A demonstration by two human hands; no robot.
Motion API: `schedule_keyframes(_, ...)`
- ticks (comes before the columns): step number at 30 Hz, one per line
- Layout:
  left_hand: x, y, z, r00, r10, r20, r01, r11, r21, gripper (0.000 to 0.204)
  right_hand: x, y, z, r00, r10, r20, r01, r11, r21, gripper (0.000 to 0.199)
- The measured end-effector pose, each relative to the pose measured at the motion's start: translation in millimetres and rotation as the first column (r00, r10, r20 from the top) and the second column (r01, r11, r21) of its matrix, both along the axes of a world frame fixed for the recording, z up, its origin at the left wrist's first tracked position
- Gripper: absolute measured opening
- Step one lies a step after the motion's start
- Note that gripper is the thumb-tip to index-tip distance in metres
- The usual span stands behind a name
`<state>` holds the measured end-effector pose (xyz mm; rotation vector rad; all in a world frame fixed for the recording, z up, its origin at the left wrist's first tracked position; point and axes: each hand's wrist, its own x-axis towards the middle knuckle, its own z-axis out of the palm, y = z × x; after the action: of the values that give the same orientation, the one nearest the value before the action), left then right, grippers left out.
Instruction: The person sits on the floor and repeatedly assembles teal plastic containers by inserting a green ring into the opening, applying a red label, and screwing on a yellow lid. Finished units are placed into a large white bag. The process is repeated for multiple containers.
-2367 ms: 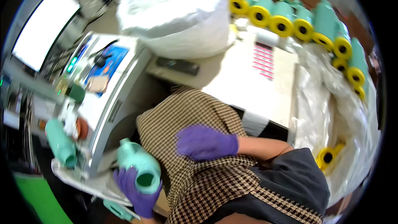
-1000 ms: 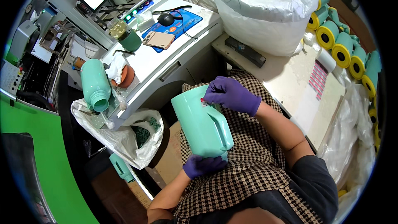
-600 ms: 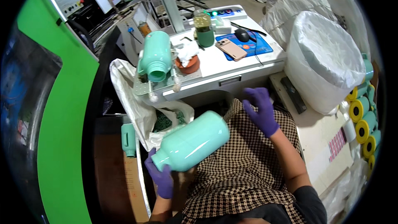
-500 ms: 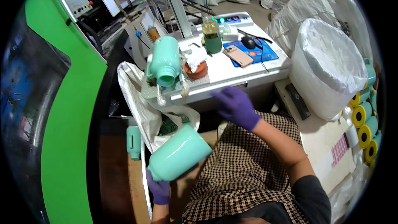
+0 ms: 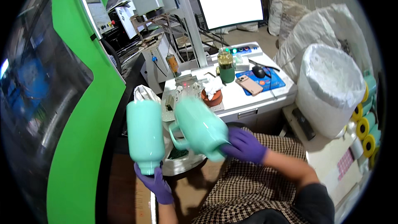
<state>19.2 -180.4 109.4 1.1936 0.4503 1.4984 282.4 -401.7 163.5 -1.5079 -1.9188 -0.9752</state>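
Observation:
My left hand (image 5: 155,182), in a purple glove, grips the lower end of a mint-green bottle (image 5: 145,135) and holds it upright at the left. My right hand (image 5: 244,145), also gloved, is shut on a second mint-green jug with a side handle (image 5: 201,126). That jug is tilted and blurred, just in front of the white machine table (image 5: 244,99). The two containers hang side by side above my checked lap (image 5: 248,186), close but apart.
On the table stand a bright monitor (image 5: 230,6), a jar in a green sleeve (image 5: 226,68), and a phone (image 5: 251,85) and a mouse (image 5: 258,71) on a blue mat. A green machine panel (image 5: 89,112) fills the left. White sacks (image 5: 331,87) and yellow-ended rolls (image 5: 362,122) crowd the right.
My right hand reached to the table and took the mint jug that lay there. My left hand swung its bottle from lying low to upright. My view rose toward the monitor.

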Motion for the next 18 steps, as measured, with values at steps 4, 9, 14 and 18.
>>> schedule_keyframes(4, 77.7, 40.0, 6.4, 0.907, 0.243, -0.345, -0.054, 0.877, 0.477, 0.08, -41.5, -162.0, 7.6, 0.789, -0.012, -0.615, 0.034, 0.999, 0.025, 0.03)
schedule_keyframes(9, 222.9, 64.7, 10.1, 0.838, 0.4, -0.371, 0.006, 0.674, 0.739, 0.083, -63.3, -262.9, -13.9, 0.56, -0.448, -0.697, 0.501, 0.853, -0.145, 0.025)
schedule_keyframes(14, 261.4, 80.7, -4.3, 0.655, 0.564, -0.503, -0.027, 0.682, 0.731, 0.085, -71.5, -287.7, -44.5, 0.452, -0.348, -0.821, 0.584, 0.812, -0.023, 0.034)
schedule_keyframes(18, 269.2, 82.9, -10.7, 0.637, 0.496, -0.59, -0.002, 0.766, 0.643, 0.085, -72.6, -268.5, -59.7, 0.395, -0.3, -0.868, 0.596, 0.803, -0.006, 0.032)
